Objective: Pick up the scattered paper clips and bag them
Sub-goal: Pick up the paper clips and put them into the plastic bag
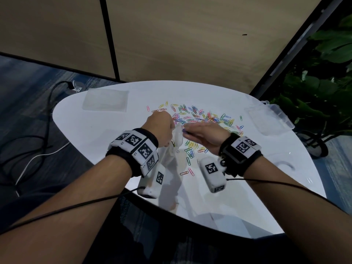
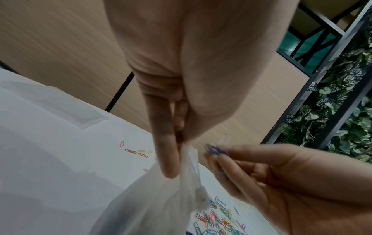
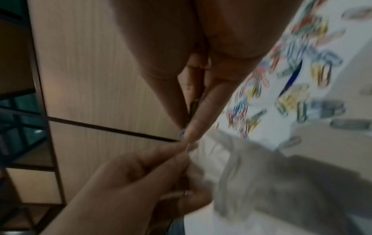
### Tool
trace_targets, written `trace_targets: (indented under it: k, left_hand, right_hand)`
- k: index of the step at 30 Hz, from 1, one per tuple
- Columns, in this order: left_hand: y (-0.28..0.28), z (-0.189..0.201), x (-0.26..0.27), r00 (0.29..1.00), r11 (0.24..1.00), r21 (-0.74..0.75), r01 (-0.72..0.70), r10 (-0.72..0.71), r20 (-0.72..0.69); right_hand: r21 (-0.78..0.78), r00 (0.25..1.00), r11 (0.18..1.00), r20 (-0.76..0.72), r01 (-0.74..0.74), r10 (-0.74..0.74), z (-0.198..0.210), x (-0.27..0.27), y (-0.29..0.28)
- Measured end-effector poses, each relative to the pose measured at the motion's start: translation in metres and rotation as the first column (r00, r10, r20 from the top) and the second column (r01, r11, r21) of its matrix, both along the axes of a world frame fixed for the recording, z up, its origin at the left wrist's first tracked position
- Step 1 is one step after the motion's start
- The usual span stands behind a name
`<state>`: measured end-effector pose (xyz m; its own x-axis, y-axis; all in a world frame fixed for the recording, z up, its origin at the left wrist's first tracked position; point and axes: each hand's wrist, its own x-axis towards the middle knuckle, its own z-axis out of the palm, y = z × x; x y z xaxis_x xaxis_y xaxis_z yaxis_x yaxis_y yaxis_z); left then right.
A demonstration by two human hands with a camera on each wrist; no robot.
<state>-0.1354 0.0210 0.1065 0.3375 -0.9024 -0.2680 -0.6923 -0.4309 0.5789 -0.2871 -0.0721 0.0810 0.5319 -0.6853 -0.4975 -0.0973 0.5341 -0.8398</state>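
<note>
Forearms, two, bare, each with a black wristband carrying white marker blocks and a trailing black cable.

Left hand (image 1: 161,128): raised over the white table (image 1: 247,187), thumb and fingers pinched on the top edge of a translucent plastic bag (image 1: 172,155). Bag hangs from that grip down to the tabletop, crumpled; contents cannot be made out through the film.

Right hand (image 1: 205,135): just beside the bag's mouth, fingers extended and held close together, tips pinching a blue paper clip (image 2: 214,150); in the blurred right wrist view more coloured clips seem to sit between thumb and fingers.

Paper clips, loose (image 1: 202,116): multicoloured; a dense heap lies on the table beyond both hands, a smaller scatter (image 1: 190,149) lies under and near the right hand, and a few strays lie toward the far left of the heap.

Flat clear bag (image 1: 105,101): lying on the far left of the table, well apart from the heap.

Clear plastic box (image 1: 272,116): at the far right table edge.

Foliage (image 1: 323,73): green, beyond the table at right.
</note>
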Motion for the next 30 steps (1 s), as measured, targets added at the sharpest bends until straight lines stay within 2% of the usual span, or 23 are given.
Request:
trace_targets:
  k: [2,3,5,7,8,9,11,12,13,14,16,17,18,19,20,22,24,25,26,27,30]
  left_hand:
    - [0.001,0.001,0.0,1.0,1.0,-0.004,-0.008,0.008,-0.01]
    - [0.001,0.001,0.001,1.0,1.0,-0.003,-0.012,0.012,-0.011]
    - [0.003,0.002,0.005,1.0,1.0,-0.001,-0.023,0.023,-0.013]
    - [0.005,0.002,0.008,0.999,1.0,-0.002,-0.029,0.029,-0.025]
    - [0.006,0.003,0.009,0.999,1.0,-0.004,-0.029,0.029,-0.026]
    - [0.007,0.003,0.01,0.999,1.0,-0.007,-0.026,0.026,-0.025]
    - [0.01,0.005,0.012,0.999,1.0,-0.011,-0.022,0.021,-0.025]
    - [0.011,0.006,0.013,0.999,1.0,-0.014,-0.024,0.024,-0.025]
    - [0.012,0.006,0.016,0.999,0.999,-0.018,-0.032,0.031,-0.021]
    - [0.013,0.006,0.019,0.999,0.999,-0.022,-0.044,0.044,-0.016]
    - [0.015,0.005,0.027,0.997,0.997,-0.029,-0.074,0.074,0.003]
    - [0.017,0.004,0.032,0.996,0.996,-0.028,-0.083,0.083,0.013]
    - [0.019,0.003,0.037,0.996,0.996,-0.025,-0.091,0.092,0.017]
    - [0.021,0.003,0.041,0.995,0.995,-0.018,-0.102,0.102,0.017]
    - [0.023,0.004,0.046,0.994,0.994,-0.011,-0.11,0.111,0.019]
    - [0.026,0.005,0.053,0.992,0.993,0.0,-0.119,0.119,0.029]
    - [0.028,0.007,0.057,0.992,0.993,0.01,-0.118,0.117,0.04]
    - [0.029,0.008,0.058,0.993,0.993,0.012,-0.114,0.113,0.044]
    - [0.029,0.009,0.059,0.993,0.994,0.012,-0.108,0.108,0.047]
    - [0.029,0.01,0.059,0.994,0.995,0.009,-0.102,0.101,0.05]
    - [0.027,0.01,0.058,0.994,0.996,0.01,-0.092,0.091,0.053]
  right_hand:
    - [-0.01,0.999,0.999,0.014,-0.042,0.042,-0.001,0.017,0.015]
    - [-0.057,0.998,0.997,-0.031,-0.058,0.057,-0.004,0.024,0.02]
    - [-0.192,0.983,0.975,-0.166,-0.108,0.076,-0.008,0.032,0.026]
    - [-0.356,0.933,0.904,-0.34,-0.239,0.113,-0.008,0.035,0.029]
    - [-0.451,0.891,0.827,-0.438,-0.335,0.121,-0.007,0.035,0.03]
    - [-0.536,0.834,0.713,-0.538,-0.453,0.125,-0.004,0.036,0.03]
    - [-0.594,0.709,0.438,-0.687,-0.675,0.161,0.003,0.04,0.034]
    - [-0.597,0.685,0.371,-0.707,-0.711,0.174,0.006,0.042,0.034]
    - [-0.612,0.701,0.372,-0.69,-0.698,0.181,0.009,0.043,0.032]
    - [-0.628,0.758,0.453,-0.624,-0.632,0.193,0.011,0.045,0.028]
    - [-0.604,0.889,0.683,-0.432,-0.411,0.153,0.008,0.042,0.016]
    - [-0.596,0.904,0.717,-0.411,-0.362,0.115,0.003,0.038,0.009]
    - [-0.615,0.875,0.677,-0.477,-0.404,0.089,-0.004,0.035,0.004]
    - [-0.628,0.794,0.565,-0.602,-0.535,0.084,-0.015,0.031,0.0]
    - [-0.582,0.672,0.423,-0.735,-0.694,0.092,-0.028,0.026,-0.001]
    - [-0.363,0.387,0.165,-0.909,-0.917,0.153,-0.056,0.02,0.004]
    - [-0.168,0.15,-0.127,-0.978,-0.978,0.143,-0.083,0.01,0.016]
    - [-0.112,0.089,-0.266,-0.991,-0.958,0.098,-0.094,0.001,0.022]
    - [-0.099,0.076,-0.327,-0.994,-0.94,0.082,-0.102,-0.011,0.029]
    - [-0.104,0.078,-0.335,-0.993,-0.937,0.089,-0.108,-0.025,0.034]
    - [-0.164,0.154,-0.395,-0.986,-0.904,0.055,-0.121,-0.066,0.036]
